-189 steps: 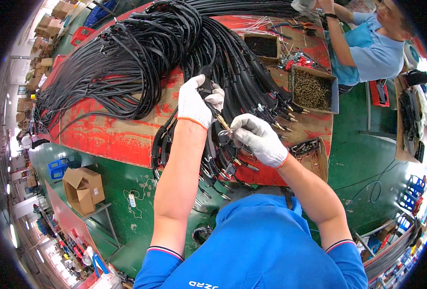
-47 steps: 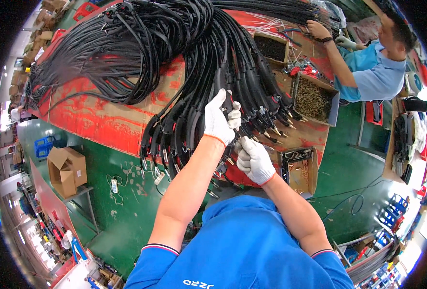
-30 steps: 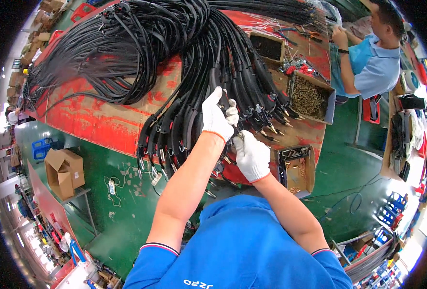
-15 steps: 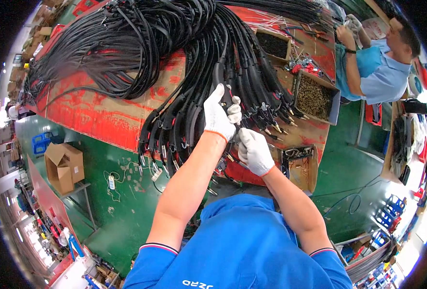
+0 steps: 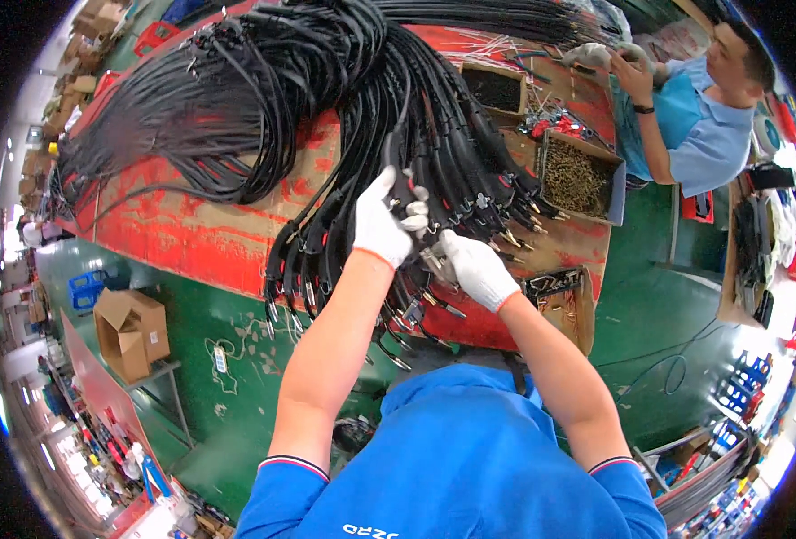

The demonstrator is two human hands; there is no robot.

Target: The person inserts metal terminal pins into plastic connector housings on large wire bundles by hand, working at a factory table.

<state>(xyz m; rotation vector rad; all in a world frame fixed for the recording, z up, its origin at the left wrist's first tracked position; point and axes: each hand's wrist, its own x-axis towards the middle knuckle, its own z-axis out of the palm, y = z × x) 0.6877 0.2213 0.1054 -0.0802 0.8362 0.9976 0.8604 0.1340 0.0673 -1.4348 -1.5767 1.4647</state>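
Observation:
My left hand [image 5: 387, 221], in a white knit glove, is closed around the black handle of a welding torch [image 5: 401, 187]. Beside it my right hand [image 5: 475, 266], gloved alike, is closed at the torch's lower metal end, its fingers pinching near the tip; the exact contact is partly hidden. Many similar black torches [image 5: 452, 148] with metal ends lie side by side under and around both hands, pointing toward me. Their long black cables [image 5: 263, 85] pile up on the red table [image 5: 191, 238] and spread to the left.
At the right stand a box of small brass parts [image 5: 579, 175], a box of black parts [image 5: 495, 90] and a small open carton [image 5: 573, 314]. Loose tools [image 5: 550, 121] lie among them. A co-worker [image 5: 708, 117] handles something at the far right. A cardboard box [image 5: 131, 332] stands left.
Both hands have come slightly left with the torch. My right hand's fingers have shifted, and more of the metal end shows. The co-worker's hands have moved left.

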